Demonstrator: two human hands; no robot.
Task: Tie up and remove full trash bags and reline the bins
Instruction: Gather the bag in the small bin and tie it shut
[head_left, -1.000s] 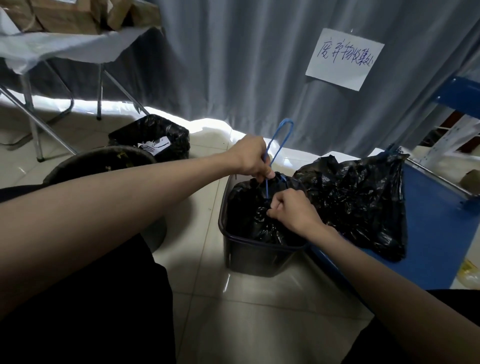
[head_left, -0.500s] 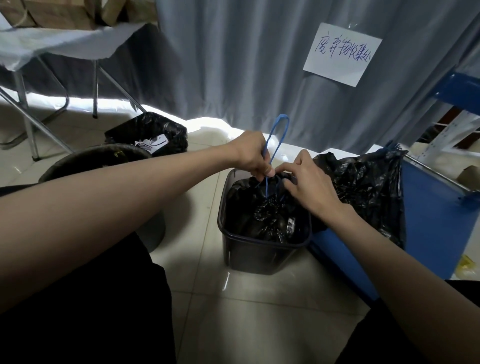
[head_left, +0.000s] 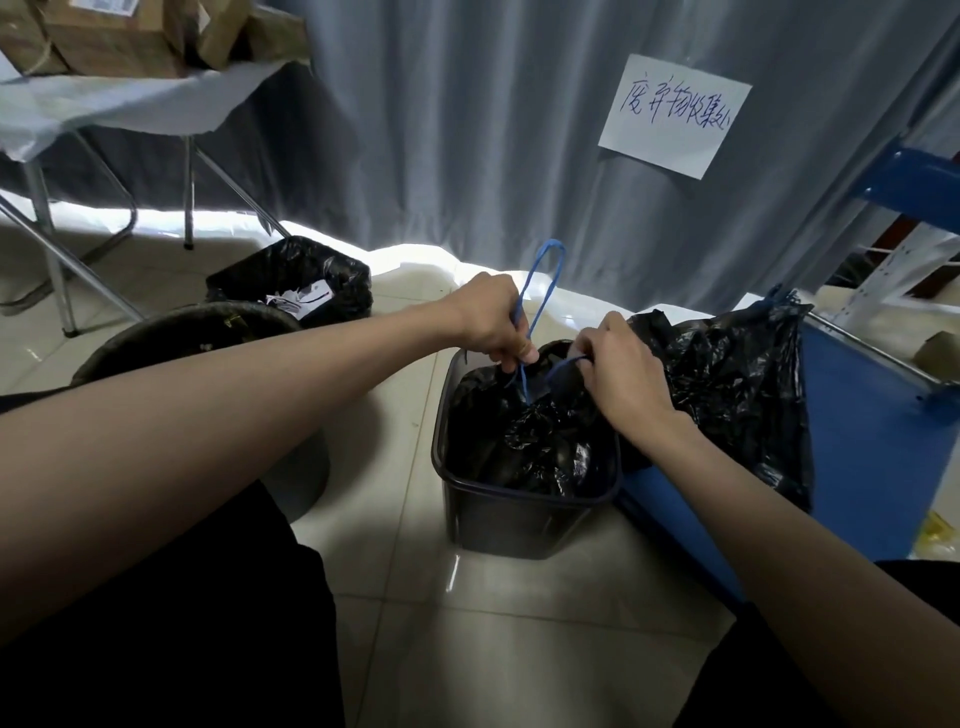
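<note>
Trash bag (head_left: 524, 436) sits gathered inside the dark square bin (head_left: 524, 519) on the tiled floor, its mouth bunched toward the far rim, and both hands work at that mouth. The left hand (head_left: 493, 319) has its fingers curled tight around a blue drawstring (head_left: 545, 275), whose loop stands up above the fist while a single strand runs down from the fist into the bunched plastic; the high grip likely keeps the cord taut so the neck cinches shut. The right hand (head_left: 618, 364) is just beside it, fingers pinched on a second bit of blue cord and the black plastic at the bag's top, probably holding the other end ready so the two can be knotted together. The tie looks unfinished, and the bag is not yet lifted out.

Just right of the bin, a second full black bag (head_left: 737, 384) leans against a blue rack (head_left: 872, 457), its top drawn closed with a blue cord, which suggests it is already tied and set aside. To the left stand a round dark bin (head_left: 156, 338) and, behind it, a smaller bin lined in black plastic (head_left: 291, 275) with paper scraps inside. A grey curtain (head_left: 467, 130) hangs behind, carrying a handwritten paper sign (head_left: 675, 114). At the upper left a desk (head_left: 104, 109) draped in white carries cardboard boxes (head_left: 104, 41).
</note>
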